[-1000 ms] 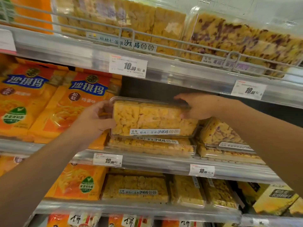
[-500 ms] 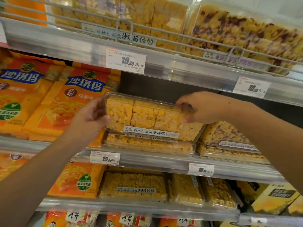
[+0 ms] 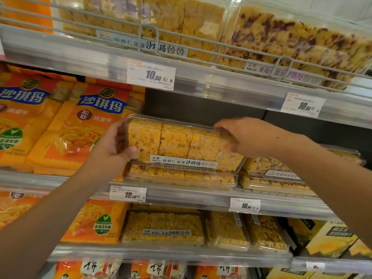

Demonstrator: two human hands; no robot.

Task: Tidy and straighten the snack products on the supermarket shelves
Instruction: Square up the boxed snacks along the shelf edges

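Fingers of both hands are curling around a clear snack box (image 3: 181,143) on the middle shelf (image 3: 181,193) of a supermarket display. The left hand (image 3: 112,146) is gripping the box's left end, thumb on its front, while the right hand (image 3: 247,135) is holding its upper right edge. The box is tilting forward atop a second, similar box (image 3: 181,175). Orange snack bags (image 3: 80,127) are standing just to the left, and a price tag (image 3: 151,75) is hanging above.
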